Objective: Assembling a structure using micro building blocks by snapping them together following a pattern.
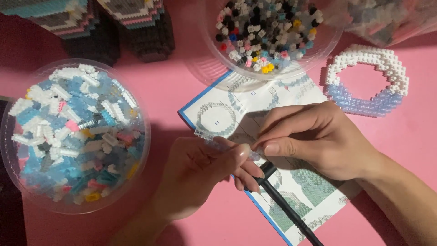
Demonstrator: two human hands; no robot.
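My left hand (200, 175) holds a short strip of clear small building blocks (203, 135) over the instruction sheet (218, 114). A black cable-like tool (284, 205) runs under its fingers toward the lower right. My right hand (318, 136) meets the left at the strip's right end, thumb and fingers pinched on a tiny clear piece (255, 156). A finished ring of white and pale blue blocks (366, 79) lies on the pink surface to the upper right of my right hand.
A round clear tub (18, 182) of white, blue and pink blocks sits at the left. A clear bowl (218, 64) of mixed black, white and coloured blocks stands at the top centre. Striped block builds (114, 23) stand at the top left.
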